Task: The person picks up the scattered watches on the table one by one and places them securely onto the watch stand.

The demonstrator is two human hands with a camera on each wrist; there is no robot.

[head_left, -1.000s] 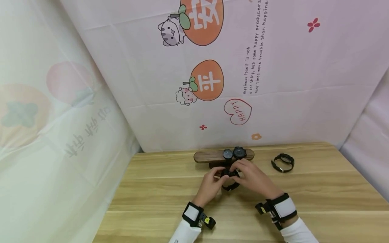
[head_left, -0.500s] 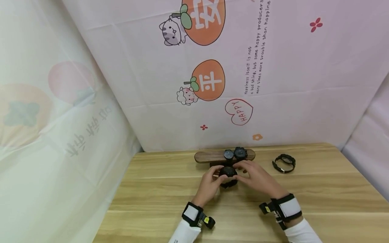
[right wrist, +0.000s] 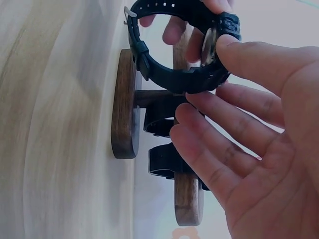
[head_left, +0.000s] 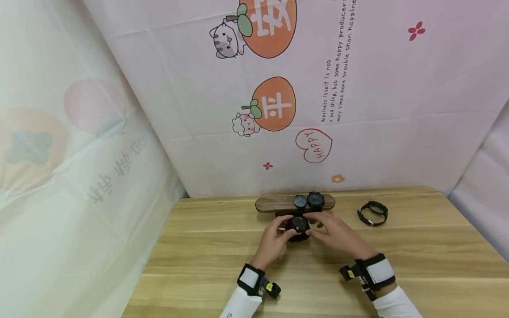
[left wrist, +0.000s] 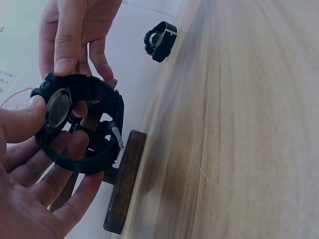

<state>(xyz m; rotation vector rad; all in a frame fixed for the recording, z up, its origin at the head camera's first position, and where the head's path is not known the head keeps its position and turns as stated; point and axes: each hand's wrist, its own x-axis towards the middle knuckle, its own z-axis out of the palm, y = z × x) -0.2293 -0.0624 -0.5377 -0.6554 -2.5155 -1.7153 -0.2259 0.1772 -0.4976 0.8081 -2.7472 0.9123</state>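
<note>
A black wristwatch (head_left: pixel 298 226) with its strap buckled into a loop is held between both hands, just in front of the wooden watch stand (head_left: pixel 274 204). My left hand (head_left: pixel 273 240) pinches the left side of its case; in the left wrist view the thumb lies on the case and fingers reach under the strap loop (left wrist: pixel 82 164). From the right, my right hand (head_left: pixel 338 234) grips the case, its thumb on the case edge in the right wrist view and its other fingers (right wrist: pixel 219 119) extended. Two watches (head_left: pixel 316 200) hang on the right part of the stand's bar.
Another black watch (head_left: pixel 373 213) lies with its strap looped on the wooden table (head_left: pixel 421 247), right of the stand. Behind the table's back edge hangs a printed white cloth (head_left: pixel 222 168). More cloth (head_left: pixel 119 198) borders the left side.
The held watch has tipped so that its dark face shows upward, and it has moved slightly closer to the stand. The right hand's fingers have spread around the case.
</note>
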